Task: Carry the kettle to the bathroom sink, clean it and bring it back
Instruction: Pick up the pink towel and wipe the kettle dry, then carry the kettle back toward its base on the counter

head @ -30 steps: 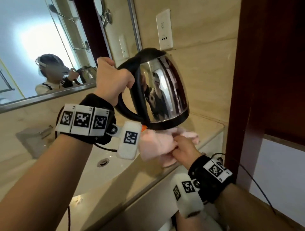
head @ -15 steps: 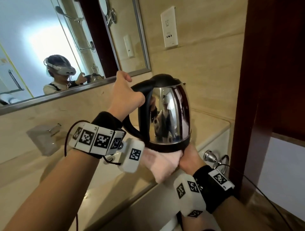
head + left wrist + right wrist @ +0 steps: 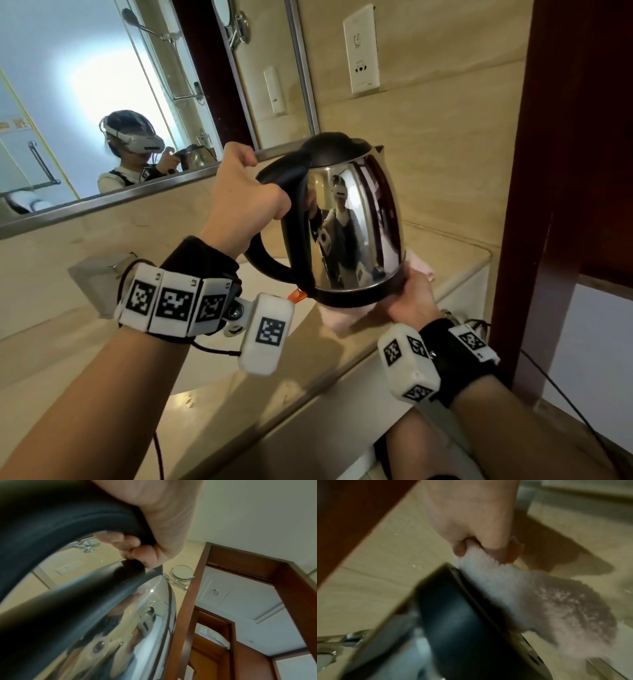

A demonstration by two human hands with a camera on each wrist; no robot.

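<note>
Left hand [image 3: 246, 198], fingers wrapped round the black handle [image 3: 270, 260], holds the kettle [image 3: 349, 226] clear of the counter [image 3: 239, 383] at centre frame. Right hand [image 3: 411, 298], lower right of the kettle, pinches a pink cloth [image 3: 342, 317] and presses it against the black base [image 3: 352, 296]; the wrist view confirms the cloth [image 3: 539, 601] bunched between fingers and base [image 3: 462, 615]. Judged step: wiping the underside and lower rim, late in the cleaning stage. Next move likely calls for working the cloth round the base while the left hand keeps the kettle steady, then carrying it back. Kettle condition: polished steel body, mirror-bright, upright with a slight tilt, black lid [image 3: 335, 149] closed, orange tab [image 3: 297, 295] at the handle foot. Behind, upper left of the frame, a mirror [image 3: 85, 85]; upper right, a wall socket [image 3: 361, 51].
</note>
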